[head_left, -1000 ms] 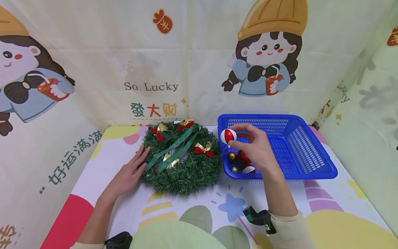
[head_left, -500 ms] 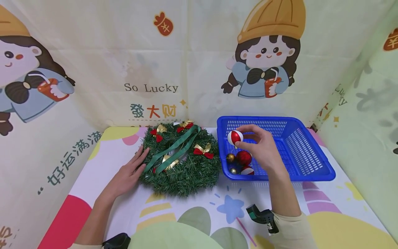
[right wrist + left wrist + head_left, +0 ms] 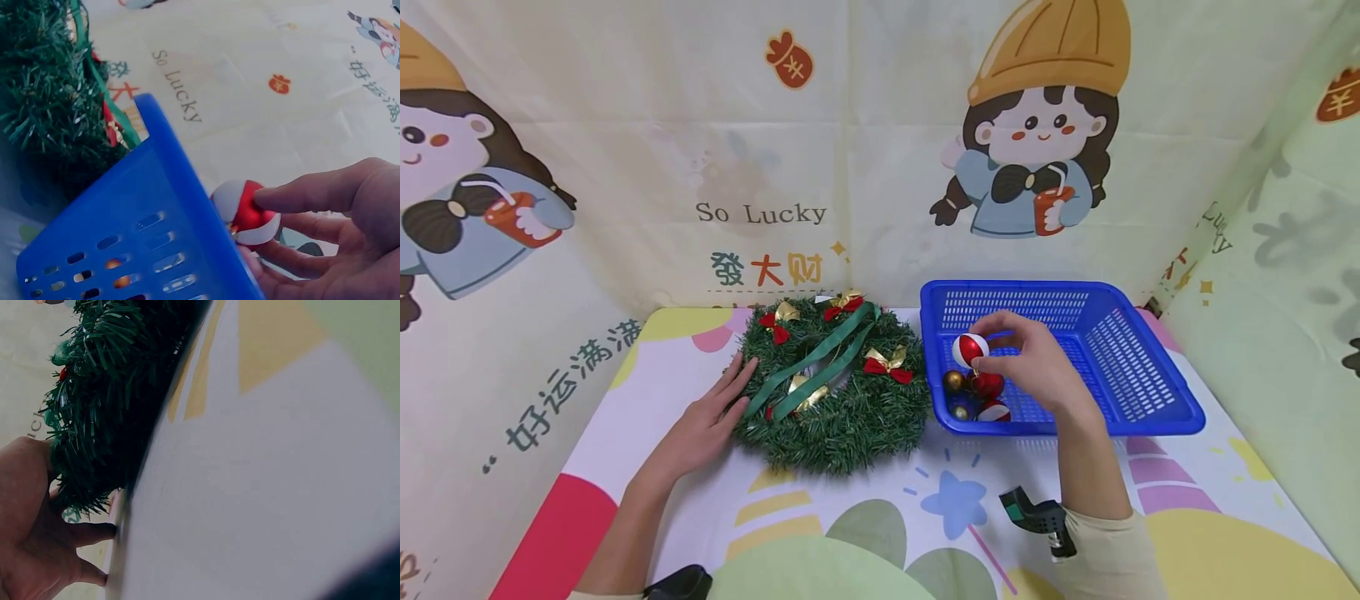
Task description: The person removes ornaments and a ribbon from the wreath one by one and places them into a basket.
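Observation:
A red and white Christmas ball (image 3: 968, 350) is pinched between the thumb and fingers of my right hand (image 3: 1026, 358), just above the left part of a blue plastic basket (image 3: 1120, 429). In the right wrist view the ball (image 3: 250, 209) shows beyond the basket's rim (image 3: 181, 169). Below it in the basket lie a dark red ball (image 3: 989, 385), small gold balls (image 3: 953, 381) and another red and white ball (image 3: 995, 411). With extended fingers, my left hand (image 3: 703, 425) rests against the left edge of a green wreath (image 3: 842, 433); in the left wrist view some fingertips touch the table.
The wreath carries red and gold bows (image 3: 887, 364) and a green ribbon (image 3: 820, 367). It lies close to the basket's left side. A patterned cloth covers the table (image 3: 820, 533), and a printed curtain (image 3: 880, 150) stands behind it.
My right hand has carried the red and white ball slightly right and down, from the basket's left rim to just above the other balls. My left hand stays at the wreath.

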`<action>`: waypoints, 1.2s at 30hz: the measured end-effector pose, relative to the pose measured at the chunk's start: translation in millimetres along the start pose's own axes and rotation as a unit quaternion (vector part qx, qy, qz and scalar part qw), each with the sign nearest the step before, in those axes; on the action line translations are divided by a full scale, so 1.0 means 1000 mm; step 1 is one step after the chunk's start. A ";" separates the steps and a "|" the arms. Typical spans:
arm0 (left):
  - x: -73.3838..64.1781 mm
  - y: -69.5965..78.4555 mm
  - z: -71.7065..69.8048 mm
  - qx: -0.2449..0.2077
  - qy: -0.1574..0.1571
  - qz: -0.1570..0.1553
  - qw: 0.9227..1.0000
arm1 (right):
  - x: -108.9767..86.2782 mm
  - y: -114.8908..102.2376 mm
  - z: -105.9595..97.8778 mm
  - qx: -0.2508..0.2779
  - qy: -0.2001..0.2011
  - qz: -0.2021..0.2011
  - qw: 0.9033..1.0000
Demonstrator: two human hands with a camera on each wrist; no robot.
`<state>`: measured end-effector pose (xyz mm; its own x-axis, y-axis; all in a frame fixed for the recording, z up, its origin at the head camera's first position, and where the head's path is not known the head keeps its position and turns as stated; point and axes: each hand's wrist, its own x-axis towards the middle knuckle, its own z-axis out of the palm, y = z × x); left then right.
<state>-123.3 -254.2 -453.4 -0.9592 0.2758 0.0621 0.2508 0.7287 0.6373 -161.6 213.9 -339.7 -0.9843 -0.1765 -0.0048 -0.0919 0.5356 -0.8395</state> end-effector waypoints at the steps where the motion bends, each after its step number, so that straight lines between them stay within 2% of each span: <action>1: 0.000 0.000 0.000 0.000 0.000 0.001 1.000 | 0.000 0.002 0.001 -0.009 -0.009 0.000 1.000; 6: 0.000 0.000 0.000 -0.001 -0.002 0.002 1.000 | 0.003 0.006 0.006 -0.058 -0.044 0.026 0.997; 12: 0.000 -0.001 0.000 -0.003 -0.001 0.004 1.000 | 0.005 0.007 0.014 -0.100 -0.066 0.048 0.992; 36: 0.000 -0.001 0.001 0.001 0.004 0.006 1.000 | 0.009 0.010 0.027 -0.156 -0.102 0.018 0.982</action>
<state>-123.2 -254.3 -454.2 -0.9574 0.2786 0.0758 0.2618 0.7270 0.6348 -167.2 195.6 -362.7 -0.9400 -0.2978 -0.1663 -0.1314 0.7659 -0.6294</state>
